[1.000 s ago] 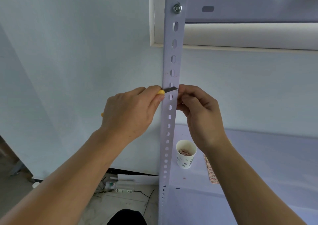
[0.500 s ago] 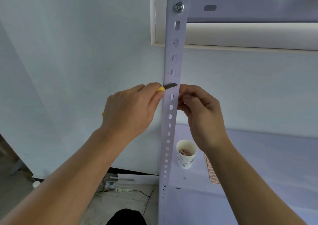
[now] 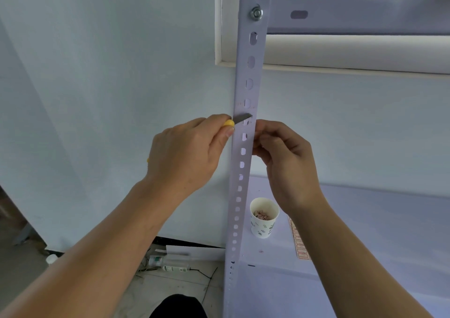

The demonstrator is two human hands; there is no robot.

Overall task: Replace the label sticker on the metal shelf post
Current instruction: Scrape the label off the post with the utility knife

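Observation:
A pale metal shelf post (image 3: 246,79) with a row of holes runs upright through the middle. My left hand (image 3: 187,152) grips a yellow-handled utility knife (image 3: 239,119), whose grey blade lies flat across the face of the post. My right hand (image 3: 287,162) is on the post's right edge just below the blade, fingers curled and pinched; whether it holds a scrap of sticker I cannot tell. Faint reddish specks of sticker residue (image 3: 243,103) show on the post above the blade.
A paper cup (image 3: 264,218) with pinkish scraps stands on the lower shelf board (image 3: 365,220) right of the post. A sheet of red-printed labels (image 3: 298,242) lies beside it. A bolted crossbeam (image 3: 353,13) runs above. Bottles and cables lie on the floor at lower left.
The knife blade has slid slightly up the post, and both hands have risen a little with it. The view has tilted a bit upward.

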